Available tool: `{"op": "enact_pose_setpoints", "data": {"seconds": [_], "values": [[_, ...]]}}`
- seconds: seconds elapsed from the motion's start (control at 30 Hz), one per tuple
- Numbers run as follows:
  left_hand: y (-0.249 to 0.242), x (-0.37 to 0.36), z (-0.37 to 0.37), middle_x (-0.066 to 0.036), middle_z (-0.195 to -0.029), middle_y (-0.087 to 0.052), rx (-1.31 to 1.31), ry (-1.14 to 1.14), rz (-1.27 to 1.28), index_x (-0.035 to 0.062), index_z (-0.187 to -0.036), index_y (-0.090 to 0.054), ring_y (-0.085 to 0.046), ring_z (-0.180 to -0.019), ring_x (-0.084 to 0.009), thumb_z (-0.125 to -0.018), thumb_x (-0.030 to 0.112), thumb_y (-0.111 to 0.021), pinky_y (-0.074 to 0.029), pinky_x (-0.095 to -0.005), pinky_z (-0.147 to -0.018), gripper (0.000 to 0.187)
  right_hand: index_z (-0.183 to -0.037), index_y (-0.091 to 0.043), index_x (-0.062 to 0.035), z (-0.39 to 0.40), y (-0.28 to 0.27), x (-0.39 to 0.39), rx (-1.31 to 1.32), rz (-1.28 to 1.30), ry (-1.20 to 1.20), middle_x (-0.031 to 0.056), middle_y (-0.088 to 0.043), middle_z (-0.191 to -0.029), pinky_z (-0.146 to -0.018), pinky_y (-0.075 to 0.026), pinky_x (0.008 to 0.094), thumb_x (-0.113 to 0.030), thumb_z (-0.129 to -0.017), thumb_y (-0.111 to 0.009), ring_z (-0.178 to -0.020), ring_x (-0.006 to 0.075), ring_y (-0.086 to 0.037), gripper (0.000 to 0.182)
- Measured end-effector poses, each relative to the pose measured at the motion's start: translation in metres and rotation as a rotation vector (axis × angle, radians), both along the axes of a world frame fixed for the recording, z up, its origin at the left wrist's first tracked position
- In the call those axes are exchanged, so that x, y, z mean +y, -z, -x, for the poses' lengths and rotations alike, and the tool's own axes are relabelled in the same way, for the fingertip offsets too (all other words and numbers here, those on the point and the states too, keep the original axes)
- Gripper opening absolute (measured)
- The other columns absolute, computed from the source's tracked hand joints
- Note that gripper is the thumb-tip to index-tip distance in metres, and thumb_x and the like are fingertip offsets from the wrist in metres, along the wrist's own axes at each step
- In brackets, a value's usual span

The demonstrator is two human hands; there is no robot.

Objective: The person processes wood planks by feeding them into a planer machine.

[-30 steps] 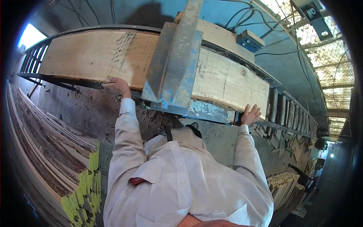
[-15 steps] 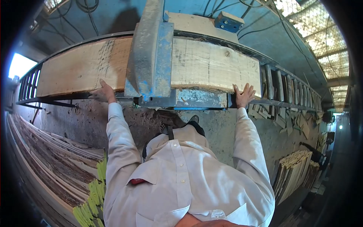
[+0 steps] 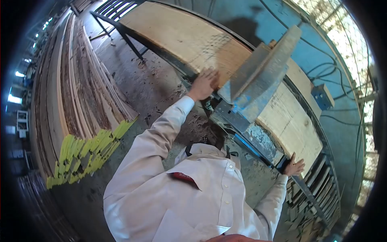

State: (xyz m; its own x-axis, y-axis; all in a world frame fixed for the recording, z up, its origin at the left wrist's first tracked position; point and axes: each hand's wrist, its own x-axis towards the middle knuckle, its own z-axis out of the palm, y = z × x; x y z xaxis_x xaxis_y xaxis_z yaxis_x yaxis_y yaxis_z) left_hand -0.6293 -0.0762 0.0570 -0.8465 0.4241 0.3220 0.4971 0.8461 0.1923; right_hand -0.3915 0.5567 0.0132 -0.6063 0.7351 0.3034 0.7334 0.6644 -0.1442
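Note:
A wide wooden board (image 3: pixel 177 34) lies along the machine's table, passing under a worn grey-blue metal cover (image 3: pixel 264 68). On the near edge of the board, left of the cover, my left hand (image 3: pixel 204 82) lies with its fingers stretched out. My right hand (image 3: pixel 294 166) is at the board's right-hand end, fingers spread against its near edge and top. Neither hand is wrapped round anything. The part of the board beneath the cover is hidden, as is any blade.
Rollers (image 3: pixel 322 181) continue past the board's right end. A long stack of planks (image 3: pixel 76 88) with yellow-painted ends lies on the floor to the left. Behind the table are a blue switch box (image 3: pixel 322 97) and hanging cables. Offcuts lie below the rollers.
The camera view has turned left, so the table now slants down to the right. My left hand lies flatter on the board, nearer the cover. My right hand stays at the board's end.

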Motion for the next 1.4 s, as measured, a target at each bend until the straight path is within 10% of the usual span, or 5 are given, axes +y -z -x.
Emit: {"op": "enact_pose_setpoints", "data": {"seconds": [0.4,0.6,0.97,1.17,1.4], "values": [[0.031,0.019,-0.119,-0.017,-0.163,-0.021,-0.128,-0.248,-0.271,0.0029,-0.154,-0.029,-0.019,-0.151,-0.0367,-0.09,0.024,-0.064,-0.018,-0.0481,-0.123,0.075,-0.151,-0.04,-0.0167,0.005,-0.032,-0.023,-0.104,0.156,0.077,0.0157,-0.027,-0.16,-0.118,-0.012,0.0611,-0.083,-0.082,-0.049,-0.147,0.0418,-0.02,0.095],[0.333,-0.073,-0.276,-0.028,-0.11,-0.067,-0.699,-0.508,-0.345,-0.001,-0.112,-0.067,-0.064,-0.104,-0.0455,-0.09,0.042,-0.062,-0.052,-0.0504,-0.091,0.048,-0.097,-0.064,0.0003,0.003,-0.053,-0.095,0.177,0.103,-0.593,0.0199,-0.065,-0.094,-0.084,-0.048,0.0463,-0.029,-0.096,-0.062,-0.089,0.0394,-0.061,0.029],[0.319,-0.152,-0.565,-0.026,-0.108,-0.07,-1.238,-1.091,-0.271,-0.0036,-0.108,-0.07,-0.067,-0.101,-0.0415,-0.09,0.052,-0.06,-0.052,-0.0481,-0.088,0.059,-0.112,-0.069,0.0004,0.032,-0.056,-0.387,-0.195,0.923,-1.088,0.0152,-0.072,-0.106,-0.087,-0.053,0.0336,-0.016,-0.096,-0.065,-0.096,0.0243,-0.07,0.024],[0.265,-0.155,-0.494,-0.022,-0.1,-0.073,-1.105,-1.457,-1.294,-0.0054,-0.108,-0.069,-0.072,-0.086,-0.0309,-0.092,0.037,-0.064,-0.056,-0.0403,-0.075,0.046,-0.113,-0.07,-0.0005,0.063,-0.06,-0.452,-0.27,1.05,-1.28,0.0155,-0.073,-0.106,-0.084,-0.055,0.0315,-0.016,-0.095,-0.066,-0.095,0.0205,-0.072,0.024],[0.203,-0.203,-0.329,-0.018,-0.116,-0.071,-0.678,-1.115,-0.964,0.0015,-0.121,-0.066,-0.07,-0.102,-0.0283,-0.094,0.032,-0.061,-0.055,-0.0375,-0.087,0.041,-0.116,-0.068,0.0009,0.091,-0.034,-0.531,-0.448,1.441,-1.179,0.0072,-0.072,-0.105,-0.088,-0.051,0.0272,-0.017,-0.101,-0.06,-0.098,0.0134,-0.067,0.024]]}}
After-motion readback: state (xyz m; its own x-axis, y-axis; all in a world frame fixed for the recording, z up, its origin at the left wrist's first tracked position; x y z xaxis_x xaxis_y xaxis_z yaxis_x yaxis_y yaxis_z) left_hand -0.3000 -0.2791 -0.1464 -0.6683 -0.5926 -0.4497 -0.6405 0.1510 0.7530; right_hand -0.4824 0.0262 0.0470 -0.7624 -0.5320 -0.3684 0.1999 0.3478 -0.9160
